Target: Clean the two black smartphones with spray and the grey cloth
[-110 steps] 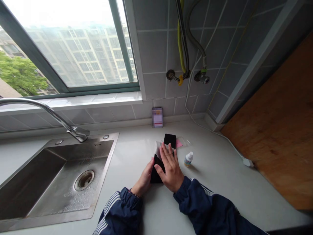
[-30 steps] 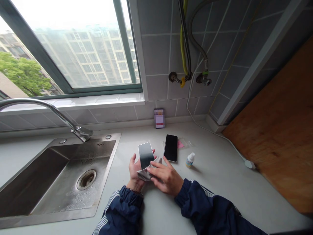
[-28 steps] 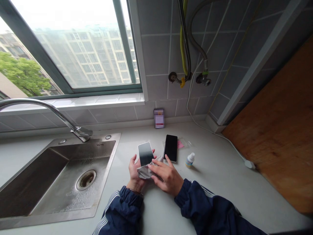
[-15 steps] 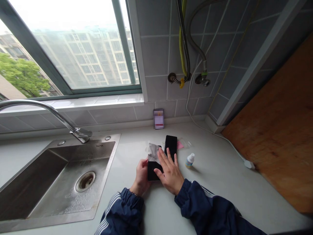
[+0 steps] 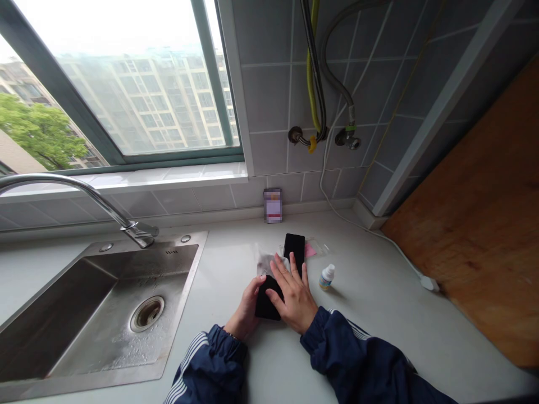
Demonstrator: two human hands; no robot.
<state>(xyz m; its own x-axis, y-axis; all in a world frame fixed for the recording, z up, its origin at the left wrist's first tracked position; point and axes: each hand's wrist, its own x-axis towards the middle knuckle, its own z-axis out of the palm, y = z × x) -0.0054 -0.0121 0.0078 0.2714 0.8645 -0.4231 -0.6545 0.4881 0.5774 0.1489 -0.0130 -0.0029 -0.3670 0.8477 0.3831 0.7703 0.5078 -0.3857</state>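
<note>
At a pale surface [image 5: 217, 280], I am holding a black phone [image 5: 266, 306] upright-ended ahead of me, my left fingers [image 5: 256, 284] curling around its side, seemingly bracing it against my right fingers [image 5: 284, 275], which are lying spread, pressing a grey cloth [image 5: 265, 262] over its far end. A second phone [image 5: 295, 244] is lying just beyond, partly hidden, with a bottle [image 5: 327, 277] standing to the right, while bare room is separating my left side from the sink's [image 5: 178, 303] rim.

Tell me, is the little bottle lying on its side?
No, the little bottle stands upright on the counter, white cap up, to the right of the right hand.
</note>
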